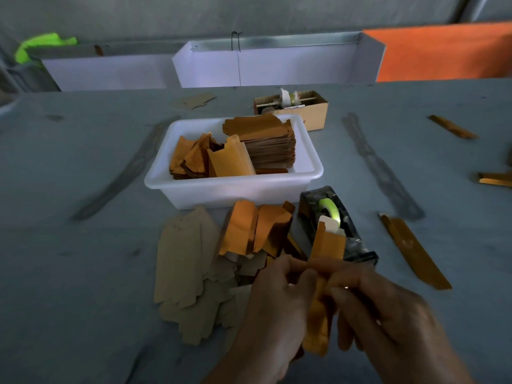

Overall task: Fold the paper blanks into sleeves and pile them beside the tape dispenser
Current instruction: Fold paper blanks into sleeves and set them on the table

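Both hands hold one orange-gold paper sleeve (pixel 327 245) upright in front of me. My left hand (pixel 277 306) pinches it from the left, my right hand (pixel 388 311) from the right; its top end stands in front of the black tape dispenser (pixel 340 225) with a green roll. Left of the dispenser lies a pile of folded gold sleeves (pixel 255 228). Flat tan blanks (pixel 188 273) are spread on the table further left.
A white plastic tub (pixel 232 187) behind the pile holds a stack of blanks and loose gold pieces. A small cardboard box (pixel 304 106) sits behind it. Gold strips (pixel 415 253) lie on the grey table at right. White boards stand along the back edge.
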### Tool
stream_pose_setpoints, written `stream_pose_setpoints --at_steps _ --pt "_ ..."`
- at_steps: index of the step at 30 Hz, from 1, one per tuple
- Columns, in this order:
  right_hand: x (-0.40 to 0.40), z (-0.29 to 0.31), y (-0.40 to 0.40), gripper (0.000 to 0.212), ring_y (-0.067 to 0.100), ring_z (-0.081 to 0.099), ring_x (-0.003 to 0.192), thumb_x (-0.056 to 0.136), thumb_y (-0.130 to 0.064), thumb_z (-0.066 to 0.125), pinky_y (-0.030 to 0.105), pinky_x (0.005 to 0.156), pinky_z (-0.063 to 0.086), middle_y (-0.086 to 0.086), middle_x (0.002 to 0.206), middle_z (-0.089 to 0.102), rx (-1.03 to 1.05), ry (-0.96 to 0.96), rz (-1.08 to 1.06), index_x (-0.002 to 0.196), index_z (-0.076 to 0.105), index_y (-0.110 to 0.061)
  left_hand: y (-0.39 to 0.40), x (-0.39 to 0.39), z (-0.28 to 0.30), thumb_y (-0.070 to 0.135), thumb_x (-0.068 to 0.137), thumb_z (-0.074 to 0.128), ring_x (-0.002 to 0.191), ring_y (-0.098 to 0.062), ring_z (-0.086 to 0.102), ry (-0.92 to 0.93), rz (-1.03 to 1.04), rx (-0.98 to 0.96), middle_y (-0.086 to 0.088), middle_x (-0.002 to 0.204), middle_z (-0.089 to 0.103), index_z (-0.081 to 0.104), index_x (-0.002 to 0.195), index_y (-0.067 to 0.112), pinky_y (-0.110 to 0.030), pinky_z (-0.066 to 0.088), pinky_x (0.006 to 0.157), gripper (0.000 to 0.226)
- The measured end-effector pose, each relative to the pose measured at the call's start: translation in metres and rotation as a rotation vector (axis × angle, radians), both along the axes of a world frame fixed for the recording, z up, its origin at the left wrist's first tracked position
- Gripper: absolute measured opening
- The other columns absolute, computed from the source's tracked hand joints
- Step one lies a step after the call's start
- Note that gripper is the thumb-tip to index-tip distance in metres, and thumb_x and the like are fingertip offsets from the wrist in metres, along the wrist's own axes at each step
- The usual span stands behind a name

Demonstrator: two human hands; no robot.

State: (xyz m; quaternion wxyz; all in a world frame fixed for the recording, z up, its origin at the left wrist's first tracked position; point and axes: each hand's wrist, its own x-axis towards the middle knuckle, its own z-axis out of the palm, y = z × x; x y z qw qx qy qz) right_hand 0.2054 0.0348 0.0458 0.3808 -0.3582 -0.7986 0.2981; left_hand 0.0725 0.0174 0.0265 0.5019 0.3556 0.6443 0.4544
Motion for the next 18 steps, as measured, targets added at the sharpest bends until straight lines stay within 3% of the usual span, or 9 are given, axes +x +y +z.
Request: stream_pose_setpoints --at_steps 3,6,8,11,15,18 --pt "0.003 -0.007 0.001 0.017 0.001 0.056 0.043 0.084 -0.033 0.053 0.007 0.046 0.041 -0.011 0.055 0.063 -0.126 0.037 -0.051 0.088 0.068 -0.027 -0.001 -0.003 0.001 0.031 0.093 0.058 0.079 -0.019 0.070 -0.046 -0.003 -0.009 -0.001 0.081 0.073 0.068 0.086 0.028 -0.042 0.058 0.076 0.012" --pt "0.005 -0.011 0.001 0.019 0.016 0.057 0.045 0.077 -0.037 0.052 0.022 0.045 0.047 0.004 0.062 0.067 -0.282 0.129 -0.065 0.085 0.068 -0.036 -0.003 -0.005 0.002 0.027 0.089 0.064 0.076 -0.017 0.071 -0.150 -0.023 -0.046 0.000 0.081 0.074 0.069 0.088 0.027 -0.031 0.054 0.066 0.006" --pt "0.006 -0.011 0.003 0.019 0.022 0.059 0.048 0.076 -0.036 0.053 0.026 0.045 0.048 0.010 0.068 0.068 -0.351 0.181 -0.055 0.087 0.068 -0.035 -0.005 -0.006 0.003 0.022 0.084 0.068 0.079 -0.023 0.071 -0.214 -0.024 -0.041 -0.004 0.084 0.074 0.072 0.086 0.026 -0.035 0.055 0.068 0.006" --pt "0.005 -0.009 0.010 0.015 0.021 0.061 0.052 0.074 -0.023 0.056 0.025 0.042 0.045 0.012 0.082 0.070 -0.517 0.310 -0.006 0.079 0.070 -0.023 -0.006 -0.005 0.006 0.019 0.082 0.071 0.086 -0.029 0.071 -0.232 0.011 -0.019 -0.008 0.087 0.074 0.075 0.084 0.025 -0.046 0.056 0.081 0.008" --pt "0.010 -0.002 0.016 0.013 0.018 0.057 0.049 0.068 -0.030 0.059 0.020 0.044 0.044 0.015 0.065 0.065 -0.582 0.287 0.030 0.072 0.071 -0.025 -0.007 -0.003 0.006 0.019 0.083 0.070 0.071 -0.015 0.070 -0.164 0.061 0.012 0.003 0.074 0.073 0.073 0.078 0.033 -0.029 0.054 0.063 0.015" --pt "0.010 0.001 0.017 0.019 0.019 0.057 0.049 0.064 -0.039 0.059 0.020 0.045 0.044 0.013 0.066 0.065 -0.513 0.220 0.035 0.076 0.072 -0.032 -0.007 -0.001 0.006 0.019 0.082 0.070 0.066 -0.008 0.066 -0.098 0.054 0.035 0.010 0.066 0.068 0.071 0.077 0.037 -0.027 0.049 0.064 0.019"
